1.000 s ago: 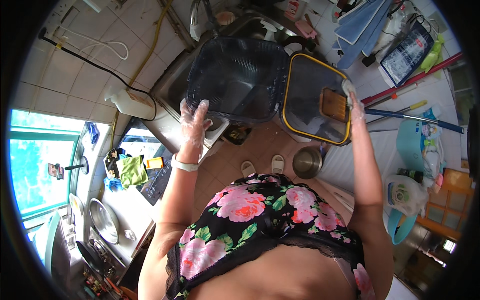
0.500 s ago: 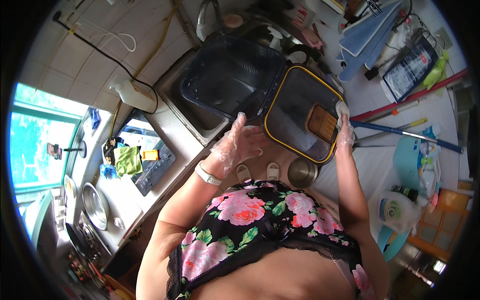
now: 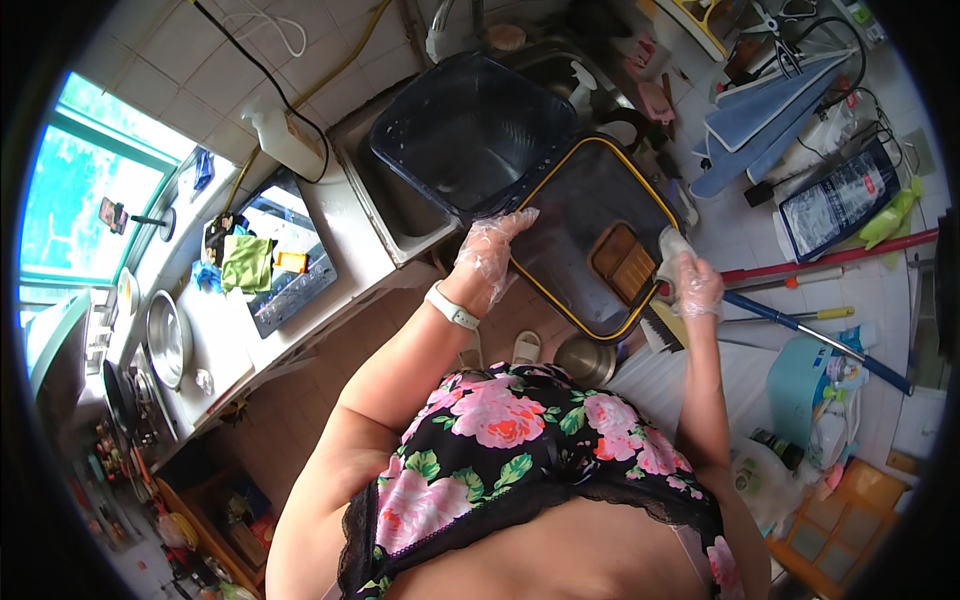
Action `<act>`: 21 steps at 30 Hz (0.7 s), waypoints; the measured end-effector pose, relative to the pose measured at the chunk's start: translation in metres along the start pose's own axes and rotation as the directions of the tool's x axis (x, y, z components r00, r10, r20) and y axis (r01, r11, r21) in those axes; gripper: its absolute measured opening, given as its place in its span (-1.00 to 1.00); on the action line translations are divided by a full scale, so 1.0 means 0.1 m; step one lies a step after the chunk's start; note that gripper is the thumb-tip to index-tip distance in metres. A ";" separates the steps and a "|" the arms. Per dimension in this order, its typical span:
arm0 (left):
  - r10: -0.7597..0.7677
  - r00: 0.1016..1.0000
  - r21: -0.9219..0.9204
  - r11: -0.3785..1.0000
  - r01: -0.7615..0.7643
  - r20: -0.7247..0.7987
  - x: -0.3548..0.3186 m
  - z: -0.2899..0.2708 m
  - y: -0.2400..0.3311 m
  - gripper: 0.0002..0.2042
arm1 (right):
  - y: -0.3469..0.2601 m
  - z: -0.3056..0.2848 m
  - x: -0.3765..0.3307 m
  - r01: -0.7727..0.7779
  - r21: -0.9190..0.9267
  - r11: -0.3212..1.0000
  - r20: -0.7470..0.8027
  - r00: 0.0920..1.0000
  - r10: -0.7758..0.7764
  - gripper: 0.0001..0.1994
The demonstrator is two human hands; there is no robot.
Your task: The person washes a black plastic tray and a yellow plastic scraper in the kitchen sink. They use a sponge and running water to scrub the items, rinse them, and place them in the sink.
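A dark translucent bin (image 3: 460,135) stands in the metal sink with its lid (image 3: 565,235) swung out toward me on the right. A yellow seal runs round the lid, and a brown ribbed panel (image 3: 620,262) sits within it. Both hands wear clear plastic gloves. My left hand (image 3: 490,255) grips the lid's left edge near the bin's near corner, its fingertips partly hidden. In my right hand (image 3: 695,288) a whitish cloth (image 3: 673,248) is pinched and pressed at the lid's right edge.
A faucet (image 3: 440,35) rises behind the bin. Left on the counter are a white jug (image 3: 283,140), a dark glass cooktop (image 3: 300,265) with a green cloth (image 3: 246,264), and a steel basin (image 3: 168,340). A pot (image 3: 585,362), blue pole (image 3: 815,340) and teal container (image 3: 797,380) lie right.
My left hand has moved from open in front of the bin to gripping the lid's edge. My right hand and cloth have slid slightly down along the lid's right side; the view has shifted.
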State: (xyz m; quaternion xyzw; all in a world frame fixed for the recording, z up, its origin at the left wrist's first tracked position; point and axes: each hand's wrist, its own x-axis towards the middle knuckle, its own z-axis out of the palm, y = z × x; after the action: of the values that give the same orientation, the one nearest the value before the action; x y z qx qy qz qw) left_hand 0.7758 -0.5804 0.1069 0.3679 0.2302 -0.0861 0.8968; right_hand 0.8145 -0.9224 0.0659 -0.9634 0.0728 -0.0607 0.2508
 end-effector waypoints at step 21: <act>0.135 0.985 0.118 0.982 -0.147 0.111 0.00 -0.19 -0.06 -0.82 | -2.08 0.64 0.79 0.910 0.126 0.395 -0.253 0.414 -0.874 -0.90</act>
State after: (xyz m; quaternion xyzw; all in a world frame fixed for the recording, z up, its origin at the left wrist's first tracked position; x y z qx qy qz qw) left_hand 0.7669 -0.5714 0.0916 0.4340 0.1515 -0.0552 0.8864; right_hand 0.9244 -0.7264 0.1192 -0.8053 -0.4451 -0.2643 0.2890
